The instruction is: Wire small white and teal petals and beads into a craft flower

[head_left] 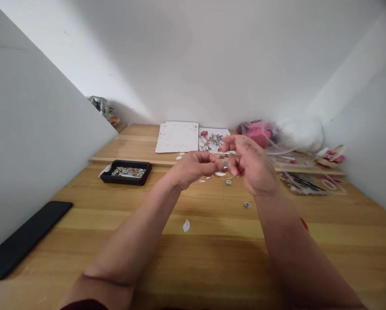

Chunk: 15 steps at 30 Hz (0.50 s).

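Above the middle of the wooden table, my left hand (pixel 199 168) is closed, its thumb and fingertips pinched together. Whatever they hold is too small to make out. A tiny teal piece (pixel 225 163) shows right by those fingertips; I cannot tell whether it is held or lies behind. Facing it, my right hand (pixel 252 161) has its index finger stretched away from the thumb, with a gap between them. Below the hands lie a small green-and-white bead-like piece (pixel 228 182), a dark-and-white one (pixel 247 205) and a white leaf-shaped paper cutout (pixel 186 225).
A black tray (pixel 147 174) of small beads stands left, with a long black object (pixel 25 241) nearer. White sheets (pixel 177 137) and a paper with coloured pieces (pixel 223 132) lie behind. Plastic bags (pixel 299 133) and a clear case of tools (pixel 309 184) are at right.
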Each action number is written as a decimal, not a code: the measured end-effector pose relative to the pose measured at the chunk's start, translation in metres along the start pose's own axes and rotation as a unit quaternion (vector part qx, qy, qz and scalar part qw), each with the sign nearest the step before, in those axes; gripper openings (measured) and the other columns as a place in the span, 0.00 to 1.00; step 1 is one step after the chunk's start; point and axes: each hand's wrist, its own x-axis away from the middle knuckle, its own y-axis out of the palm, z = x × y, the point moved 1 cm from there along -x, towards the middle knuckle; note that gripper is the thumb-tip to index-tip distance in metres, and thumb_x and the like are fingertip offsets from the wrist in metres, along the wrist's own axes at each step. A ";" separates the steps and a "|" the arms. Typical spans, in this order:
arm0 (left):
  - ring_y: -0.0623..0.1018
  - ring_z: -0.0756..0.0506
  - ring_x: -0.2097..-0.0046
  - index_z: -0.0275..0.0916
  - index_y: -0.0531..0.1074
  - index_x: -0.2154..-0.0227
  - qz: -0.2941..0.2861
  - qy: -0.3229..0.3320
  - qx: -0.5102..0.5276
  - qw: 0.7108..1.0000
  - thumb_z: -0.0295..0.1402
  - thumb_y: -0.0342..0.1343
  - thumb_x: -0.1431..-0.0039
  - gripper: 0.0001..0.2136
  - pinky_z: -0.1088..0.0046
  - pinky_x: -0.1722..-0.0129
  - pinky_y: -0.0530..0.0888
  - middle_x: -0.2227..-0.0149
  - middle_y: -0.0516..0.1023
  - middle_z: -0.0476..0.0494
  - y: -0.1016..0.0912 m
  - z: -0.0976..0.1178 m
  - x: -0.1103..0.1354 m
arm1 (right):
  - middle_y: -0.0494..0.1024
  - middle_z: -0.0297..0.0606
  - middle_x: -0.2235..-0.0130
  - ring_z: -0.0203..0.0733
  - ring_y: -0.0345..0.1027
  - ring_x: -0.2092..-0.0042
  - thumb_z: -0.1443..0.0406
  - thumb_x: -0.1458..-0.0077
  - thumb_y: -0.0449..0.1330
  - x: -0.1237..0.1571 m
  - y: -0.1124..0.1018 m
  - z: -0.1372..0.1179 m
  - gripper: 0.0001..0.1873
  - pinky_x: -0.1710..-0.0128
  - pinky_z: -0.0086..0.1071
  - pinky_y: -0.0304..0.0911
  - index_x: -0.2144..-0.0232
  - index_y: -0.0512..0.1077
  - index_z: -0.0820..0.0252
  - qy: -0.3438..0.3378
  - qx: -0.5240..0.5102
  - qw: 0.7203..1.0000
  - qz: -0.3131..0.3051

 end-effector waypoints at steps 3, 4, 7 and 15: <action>0.74 0.52 0.68 0.35 0.77 0.72 -0.012 -0.016 0.034 0.999 0.31 0.67 0.51 0.06 0.73 0.65 0.69 0.68 0.80 0.45 0.001 0.001 0.000 | 0.72 0.35 0.61 0.26 0.59 0.81 0.49 0.40 0.62 -0.001 0.000 0.000 0.18 0.84 0.27 0.50 0.59 0.74 0.57 0.000 -0.011 1.000 0.005; 0.74 0.52 0.68 0.35 0.77 0.72 -0.018 -0.023 0.048 0.998 0.31 0.67 0.51 0.06 0.73 0.65 0.69 0.68 0.80 0.45 0.001 0.001 0.000 | 0.72 0.35 0.61 0.26 0.59 0.81 0.49 0.41 0.62 -0.001 0.000 0.000 0.18 0.84 0.27 0.50 0.60 0.74 0.57 0.000 -0.013 1.000 0.007; 0.74 0.52 0.68 0.35 0.77 0.72 -0.030 -0.039 0.081 0.996 0.31 0.68 0.52 0.07 0.74 0.65 0.69 0.69 0.79 0.46 0.001 0.003 0.001 | 0.73 0.34 0.62 0.26 0.59 0.81 0.49 0.41 0.62 -0.002 0.000 0.000 0.18 0.84 0.27 0.49 0.60 0.74 0.57 -0.005 -0.017 1.000 0.015; 0.75 0.53 0.69 0.35 0.77 0.72 -0.020 -0.055 0.077 0.995 0.31 0.68 0.52 0.07 0.75 0.68 0.67 0.69 0.79 0.46 0.001 0.003 0.002 | 0.73 0.35 0.63 0.28 0.59 0.79 0.47 0.43 0.63 -0.002 0.001 -0.004 0.19 0.83 0.29 0.50 0.63 0.73 0.55 -0.003 -0.004 0.999 0.036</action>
